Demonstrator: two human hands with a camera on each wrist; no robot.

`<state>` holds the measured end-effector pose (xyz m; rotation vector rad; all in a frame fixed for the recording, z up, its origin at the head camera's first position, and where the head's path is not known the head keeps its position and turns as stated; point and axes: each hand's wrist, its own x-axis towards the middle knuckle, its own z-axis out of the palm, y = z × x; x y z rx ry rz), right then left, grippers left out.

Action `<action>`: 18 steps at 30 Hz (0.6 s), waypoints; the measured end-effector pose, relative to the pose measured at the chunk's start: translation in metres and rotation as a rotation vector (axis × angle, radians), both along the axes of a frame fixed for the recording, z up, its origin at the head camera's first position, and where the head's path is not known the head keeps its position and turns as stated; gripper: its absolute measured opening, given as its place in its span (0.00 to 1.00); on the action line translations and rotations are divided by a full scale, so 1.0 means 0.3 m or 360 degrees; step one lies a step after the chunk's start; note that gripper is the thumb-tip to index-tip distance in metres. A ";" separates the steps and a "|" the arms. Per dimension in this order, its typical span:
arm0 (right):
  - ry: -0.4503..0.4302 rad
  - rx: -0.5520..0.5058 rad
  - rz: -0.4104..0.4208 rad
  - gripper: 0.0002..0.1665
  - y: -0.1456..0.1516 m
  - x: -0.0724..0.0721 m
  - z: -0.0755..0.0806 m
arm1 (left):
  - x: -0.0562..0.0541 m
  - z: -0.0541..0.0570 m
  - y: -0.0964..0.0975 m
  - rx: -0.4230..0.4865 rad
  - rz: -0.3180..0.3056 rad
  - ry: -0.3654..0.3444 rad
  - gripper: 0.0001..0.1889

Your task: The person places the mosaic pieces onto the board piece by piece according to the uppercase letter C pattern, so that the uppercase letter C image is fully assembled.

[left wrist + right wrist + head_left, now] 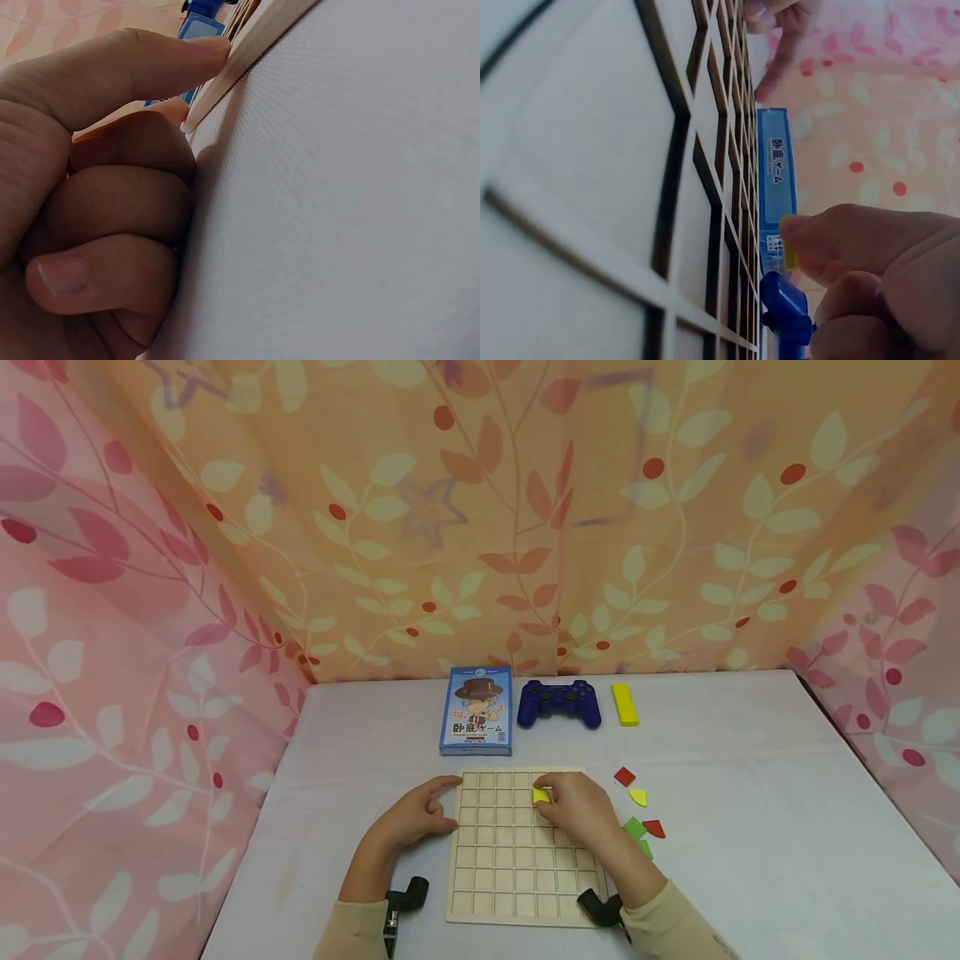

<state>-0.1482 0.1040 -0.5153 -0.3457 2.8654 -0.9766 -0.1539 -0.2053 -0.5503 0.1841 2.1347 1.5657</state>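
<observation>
Action sits on the upper right part of the wooden grid board, where the right hand pinches a small yellow piece between thumb and fingers. It's right over the second row from the top; whether the piece touches the cell floor, the views don't tell. Over on the other side, the left hand has thumb and index finger stretched apart, both tips against the board's left edge, the remaining fingers curled and grasping nothing.

Now the handling: this piece looks light, thin and stiff, likely smooth enough to slip if squeezed off-centre. Opposite edges look the best hold, tips only, because the raised ribs leave little finger room. The board looks rigid and fairly light, so it could slide under a sideways push; its outer rim is the sensible place to steady it.

Out to the right on the worktop lie a red square, a yellow rounded piece, a red rounded piece and two green pieces, all looking equally light, and flat enough to need a careful edge pickup.
</observation>
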 end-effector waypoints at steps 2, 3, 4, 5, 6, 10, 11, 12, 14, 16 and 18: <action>-0.0008 -0.0005 -0.0009 0.14 0.002 -0.005 -0.014 | 0.000 0.000 0.000 0.0015 0.0002 -0.0007 0.42; -0.0007 -0.0009 -0.0010 0.14 0.003 -0.007 -0.020 | 0.000 -0.001 0.000 0.0018 0.0003 -0.0012 0.42; 0.0002 -0.0016 -0.0008 0.14 0.005 -0.008 -0.026 | 0.000 -0.001 -0.001 0.0021 0.0003 -0.0016 0.42; 0.0009 -0.0024 -0.0004 0.14 0.006 -0.010 -0.032 | -0.001 -0.001 -0.001 0.0027 0.0002 -0.0018 0.42; 0.0014 -0.0031 0.0000 0.14 0.008 -0.012 -0.038 | -0.001 -0.002 -0.001 0.0030 0.0001 -0.0020 0.42; 0.0022 -0.0078 0.0021 0.13 0.014 -0.020 -0.053 | -0.002 -0.002 -0.001 0.0021 -0.0003 -0.0019 0.42; 0.0011 -0.0085 0.0014 0.13 0.015 -0.022 -0.054 | -0.002 -0.002 -0.001 0.0018 -0.0005 -0.0013 0.42; 0.0001 -0.0093 0.0007 0.13 0.016 -0.023 -0.056 | -0.002 -0.002 -0.001 0.0012 -0.0004 -0.0011 0.42; -0.0019 -0.0105 -0.0017 0.12 0.018 -0.023 -0.058 | -0.001 -0.001 0.000 0.0003 -0.0003 -0.0004 0.42; -0.0038 -0.0114 -0.0041 0.12 0.020 -0.022 -0.060 | -0.001 -0.001 0.000 0.0003 0.0003 -0.0004 0.42; -0.0058 -0.0125 -0.0069 0.12 0.022 -0.021 -0.064 | -0.001 -0.001 0.001 0.0001 0.0009 -0.0007 0.42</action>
